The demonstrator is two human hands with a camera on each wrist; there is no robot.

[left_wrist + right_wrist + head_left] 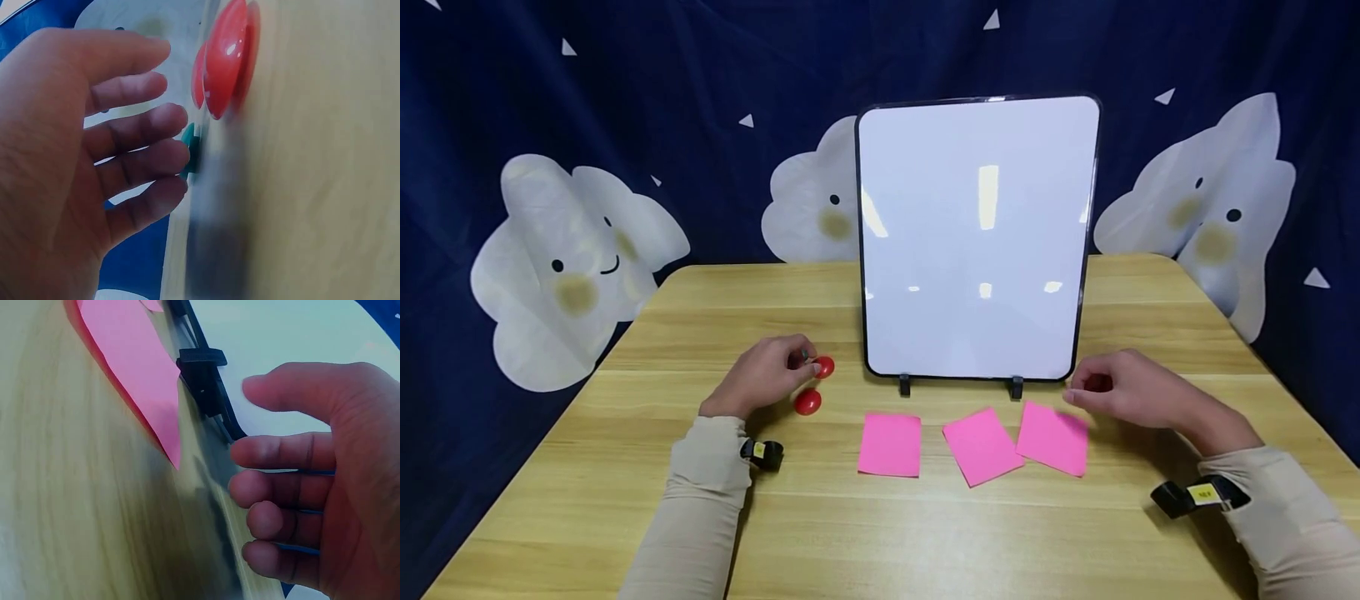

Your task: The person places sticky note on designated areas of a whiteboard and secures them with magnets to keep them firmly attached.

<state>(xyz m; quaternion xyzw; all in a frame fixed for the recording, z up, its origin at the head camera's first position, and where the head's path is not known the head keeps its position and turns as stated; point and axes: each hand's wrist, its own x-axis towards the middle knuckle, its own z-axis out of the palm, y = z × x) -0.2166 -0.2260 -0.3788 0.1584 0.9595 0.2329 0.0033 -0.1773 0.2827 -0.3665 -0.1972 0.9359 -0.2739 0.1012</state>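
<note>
Loosely curved, my left hand (766,375) is over the table's left half with nothing gripped between thumb and fingers. Its fingertips are right by a small green piece (190,150), mostly hidden behind them. Two glossy red domed discs (807,402) lie beside the thumb. Across the table, my right hand (1126,390) has bent, relaxed fingers near the lower right corner of a white board (973,250). In the right wrist view its thumb stands apart from the fingers, and they hold nothing. A pink paper square (1053,439) lies just left of that hand.
The board stands upright in black feet (1016,388) on the wooden table (865,533). Two more pink squares (890,445) lie in front of it. A dark blue curtain (715,67) with clouds hangs behind. Each sleeve bears a black wrist device (762,454).
</note>
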